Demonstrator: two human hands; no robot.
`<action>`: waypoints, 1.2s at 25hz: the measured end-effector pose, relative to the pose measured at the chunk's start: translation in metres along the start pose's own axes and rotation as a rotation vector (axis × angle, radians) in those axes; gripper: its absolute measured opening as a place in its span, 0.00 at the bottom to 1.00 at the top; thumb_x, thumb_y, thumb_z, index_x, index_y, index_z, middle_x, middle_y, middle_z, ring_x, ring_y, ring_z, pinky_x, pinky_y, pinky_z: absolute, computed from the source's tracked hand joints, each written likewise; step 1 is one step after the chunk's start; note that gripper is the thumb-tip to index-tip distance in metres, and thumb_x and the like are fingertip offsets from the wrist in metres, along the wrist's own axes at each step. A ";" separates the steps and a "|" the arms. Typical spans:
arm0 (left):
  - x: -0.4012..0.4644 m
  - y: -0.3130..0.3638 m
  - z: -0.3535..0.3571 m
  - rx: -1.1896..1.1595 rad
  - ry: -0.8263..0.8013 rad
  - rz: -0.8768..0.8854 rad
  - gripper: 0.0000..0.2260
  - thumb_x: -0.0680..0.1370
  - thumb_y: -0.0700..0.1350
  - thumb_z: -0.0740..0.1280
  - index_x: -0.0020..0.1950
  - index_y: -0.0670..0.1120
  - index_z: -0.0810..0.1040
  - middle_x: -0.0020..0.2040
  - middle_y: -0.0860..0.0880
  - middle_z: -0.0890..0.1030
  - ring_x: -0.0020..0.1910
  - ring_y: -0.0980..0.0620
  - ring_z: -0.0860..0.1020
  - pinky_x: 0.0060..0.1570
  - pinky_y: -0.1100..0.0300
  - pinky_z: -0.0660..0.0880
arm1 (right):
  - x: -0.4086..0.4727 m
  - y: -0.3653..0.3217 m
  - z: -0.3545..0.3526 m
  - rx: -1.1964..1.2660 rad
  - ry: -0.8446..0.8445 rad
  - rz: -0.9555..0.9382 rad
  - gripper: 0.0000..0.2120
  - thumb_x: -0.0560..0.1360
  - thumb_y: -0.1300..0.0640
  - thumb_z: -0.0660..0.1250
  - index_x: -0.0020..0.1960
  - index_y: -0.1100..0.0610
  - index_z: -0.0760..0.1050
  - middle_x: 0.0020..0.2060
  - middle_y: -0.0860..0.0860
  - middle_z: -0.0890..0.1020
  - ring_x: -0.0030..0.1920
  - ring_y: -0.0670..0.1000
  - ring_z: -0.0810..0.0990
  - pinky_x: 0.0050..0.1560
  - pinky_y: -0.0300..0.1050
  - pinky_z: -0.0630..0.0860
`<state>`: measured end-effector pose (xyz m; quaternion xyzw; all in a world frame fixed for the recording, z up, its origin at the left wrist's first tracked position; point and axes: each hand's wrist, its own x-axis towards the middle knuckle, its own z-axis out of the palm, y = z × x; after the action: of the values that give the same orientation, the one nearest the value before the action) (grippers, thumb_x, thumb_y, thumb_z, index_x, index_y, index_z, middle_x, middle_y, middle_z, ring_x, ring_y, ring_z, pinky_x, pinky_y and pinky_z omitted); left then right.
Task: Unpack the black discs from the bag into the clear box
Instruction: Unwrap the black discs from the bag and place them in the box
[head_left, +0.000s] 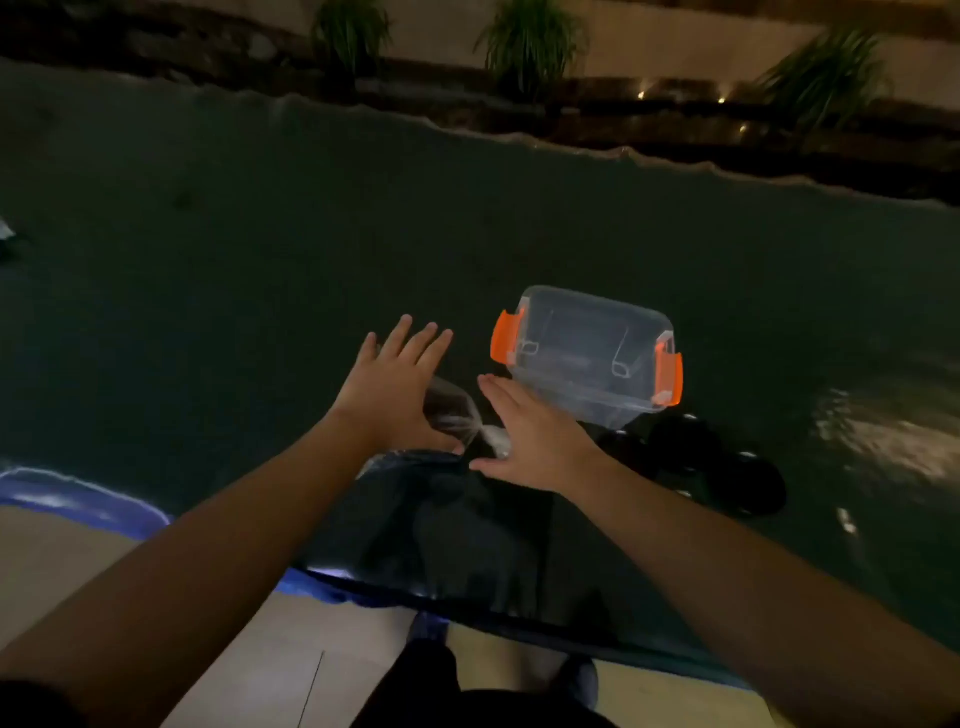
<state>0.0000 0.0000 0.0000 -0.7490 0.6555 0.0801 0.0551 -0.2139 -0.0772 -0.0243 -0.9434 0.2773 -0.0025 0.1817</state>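
A person's two bare arms reach forward over a dark, glossy covered table (363, 234) in dim light. The left hand (397, 387) and right hand (524, 436) lie close together, both flat with fingers spread, thumbs near the twisted neck of a clear, crinkled plastic bag (457, 415); neither hand is clenched, and whether the thumbs pinch the plastic cannot be told. The bag lies at the near table edge under the wrists, its bulk dark and shiny with contents that are hard to make out.

Just beyond the right hand stands a clear rectangular plastic box (587, 353) with orange side latches; it looks empty, and whether a lid is on cannot be told. To the right of the bag, near the box, lie glossy black discs (727, 473), round and flat, overlapping in a loose heap on the table.

The step in hand seems to be opening the bag. Next likely comes loosening its neck, then lifting discs across into the box.
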 end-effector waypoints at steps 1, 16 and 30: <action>0.002 0.000 0.007 0.015 -0.047 0.017 0.64 0.56 0.84 0.60 0.82 0.51 0.41 0.84 0.47 0.49 0.82 0.41 0.43 0.77 0.34 0.50 | 0.004 0.000 0.010 0.025 -0.032 0.029 0.51 0.71 0.38 0.75 0.82 0.55 0.52 0.80 0.53 0.61 0.78 0.53 0.61 0.72 0.47 0.59; 0.015 0.002 0.046 -0.046 -0.110 0.123 0.42 0.63 0.71 0.72 0.72 0.54 0.68 0.66 0.49 0.77 0.63 0.46 0.76 0.64 0.44 0.72 | 0.021 -0.001 0.046 0.226 -0.018 0.320 0.07 0.81 0.54 0.66 0.52 0.57 0.80 0.47 0.54 0.82 0.48 0.54 0.81 0.50 0.52 0.78; -0.040 0.000 0.038 -0.701 0.203 -0.097 0.38 0.62 0.66 0.78 0.65 0.56 0.68 0.60 0.53 0.80 0.55 0.53 0.80 0.52 0.58 0.77 | 0.023 -0.039 -0.029 0.444 0.184 0.115 0.04 0.79 0.54 0.68 0.53 0.49 0.80 0.49 0.45 0.80 0.49 0.42 0.78 0.46 0.38 0.74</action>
<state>-0.0068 0.0463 -0.0294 -0.7568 0.5539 0.2223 -0.2664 -0.1772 -0.0691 0.0141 -0.8589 0.3387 -0.1387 0.3583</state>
